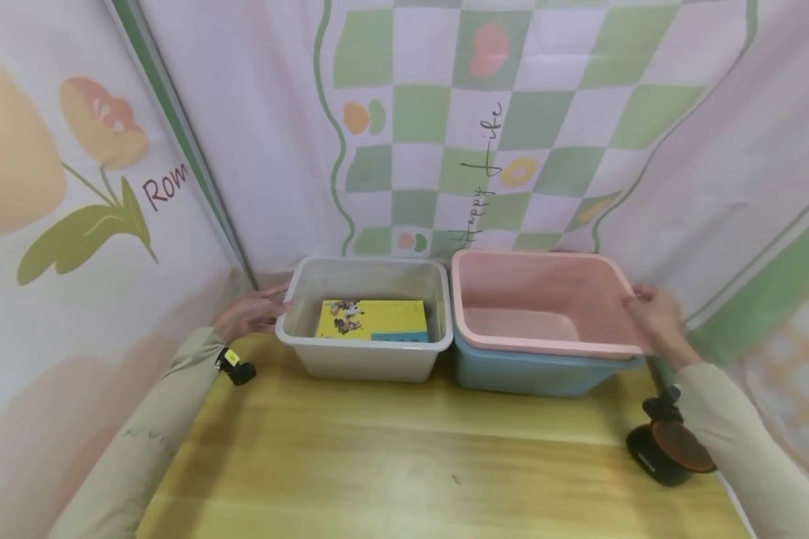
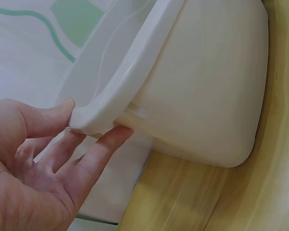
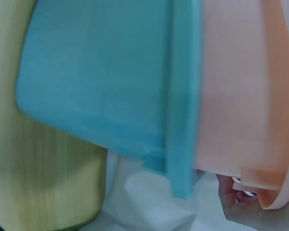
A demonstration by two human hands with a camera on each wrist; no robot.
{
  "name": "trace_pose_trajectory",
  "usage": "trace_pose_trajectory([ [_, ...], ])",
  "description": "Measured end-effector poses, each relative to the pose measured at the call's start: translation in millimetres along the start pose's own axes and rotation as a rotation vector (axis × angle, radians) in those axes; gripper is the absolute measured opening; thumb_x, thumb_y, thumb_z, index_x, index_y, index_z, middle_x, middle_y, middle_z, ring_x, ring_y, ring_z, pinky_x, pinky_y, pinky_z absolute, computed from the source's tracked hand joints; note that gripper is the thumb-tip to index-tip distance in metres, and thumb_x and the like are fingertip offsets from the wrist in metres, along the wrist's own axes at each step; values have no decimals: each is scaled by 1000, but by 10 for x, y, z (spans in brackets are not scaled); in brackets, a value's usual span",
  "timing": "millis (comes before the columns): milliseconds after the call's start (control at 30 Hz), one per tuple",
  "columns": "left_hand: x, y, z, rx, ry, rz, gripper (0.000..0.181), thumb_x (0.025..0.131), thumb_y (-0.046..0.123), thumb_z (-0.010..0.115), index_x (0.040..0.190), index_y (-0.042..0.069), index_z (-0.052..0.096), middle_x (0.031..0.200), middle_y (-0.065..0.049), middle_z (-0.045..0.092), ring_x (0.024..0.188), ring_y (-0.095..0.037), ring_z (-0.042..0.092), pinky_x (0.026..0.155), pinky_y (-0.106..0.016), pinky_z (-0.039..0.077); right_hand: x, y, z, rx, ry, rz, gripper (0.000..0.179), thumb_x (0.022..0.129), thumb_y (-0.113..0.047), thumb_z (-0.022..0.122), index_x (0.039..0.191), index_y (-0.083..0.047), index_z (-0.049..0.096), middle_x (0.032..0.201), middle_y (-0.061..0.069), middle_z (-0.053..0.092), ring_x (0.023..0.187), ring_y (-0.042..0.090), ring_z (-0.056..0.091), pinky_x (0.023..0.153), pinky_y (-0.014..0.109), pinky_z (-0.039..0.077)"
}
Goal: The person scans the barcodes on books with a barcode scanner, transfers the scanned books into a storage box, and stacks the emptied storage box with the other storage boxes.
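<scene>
At the back left of the table stands a white plastic bin (image 1: 371, 363) with a yellow box (image 1: 398, 314) inside. My left hand (image 1: 252, 311) is at its left end; in the left wrist view the thumb lies on the rim (image 2: 135, 57) and the fingers are under it. Beside it, a pink bin (image 1: 526, 281) sits nested in a blue bin (image 1: 526, 370). My right hand (image 1: 654, 318) holds the pink bin's right rim. From the right wrist view, the pink wall shows above the blue rim (image 3: 183, 96), and fingers (image 3: 229, 197) curl under the pink edge.
A wooden table (image 1: 404, 449) lies under the bins. Behind them hangs a patterned curtain (image 1: 418, 112), with more curtain at both sides. A round black object with an orange-brown top (image 1: 674, 453) is near the right forearm.
</scene>
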State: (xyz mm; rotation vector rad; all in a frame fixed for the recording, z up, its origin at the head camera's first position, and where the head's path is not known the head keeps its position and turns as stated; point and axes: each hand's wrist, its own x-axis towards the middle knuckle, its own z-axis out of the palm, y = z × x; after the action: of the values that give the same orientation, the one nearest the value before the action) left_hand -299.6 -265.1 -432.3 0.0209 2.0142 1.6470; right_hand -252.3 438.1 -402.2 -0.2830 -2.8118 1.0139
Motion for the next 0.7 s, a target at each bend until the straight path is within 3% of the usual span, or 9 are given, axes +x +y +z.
trace_pose_trajectory([
  [100,-2,-15,-10,-1,5,-4,74,109,12,53,168,22,10,169,-25,23,138,-43,53,115,-54,48,-3,4,64,-22,11,7,53,107,-18,47,143,21,45,135,47,52,100,43,70,59,4,41],
  [167,-5,-30,-22,7,8,-1,73,109,12,53,168,22,10,169,-26,24,136,-40,55,113,-52,50,4,0,78,-36,5,10,55,107,-20,46,144,21,43,138,46,49,118,56,60,60,3,37],
  [300,-15,-14,-35,10,5,13,74,109,13,54,168,22,10,170,-25,22,140,-49,50,110,-49,53,1,-6,73,-73,-13,1,56,108,-21,47,145,21,42,138,46,49,115,56,61,63,9,42],
  [433,-7,7,-42,5,11,5,76,108,13,55,168,22,10,169,-25,23,143,-53,45,110,-48,53,-21,-3,84,-111,-26,-22,56,109,-22,46,144,21,41,138,48,48,113,55,61,78,37,59],
  [533,-1,21,-38,16,14,8,76,108,12,55,168,22,9,169,-25,24,142,-53,45,111,-49,53,-37,15,107,-110,-30,-48,57,109,-22,46,143,23,40,137,50,46,116,59,58,94,64,55],
  [700,22,41,-4,41,36,1,74,108,12,55,168,20,13,168,-24,28,140,-50,50,109,-49,54,-81,73,129,-117,-54,-51,61,110,-25,44,147,22,33,138,52,41,120,64,50,101,73,47],
])
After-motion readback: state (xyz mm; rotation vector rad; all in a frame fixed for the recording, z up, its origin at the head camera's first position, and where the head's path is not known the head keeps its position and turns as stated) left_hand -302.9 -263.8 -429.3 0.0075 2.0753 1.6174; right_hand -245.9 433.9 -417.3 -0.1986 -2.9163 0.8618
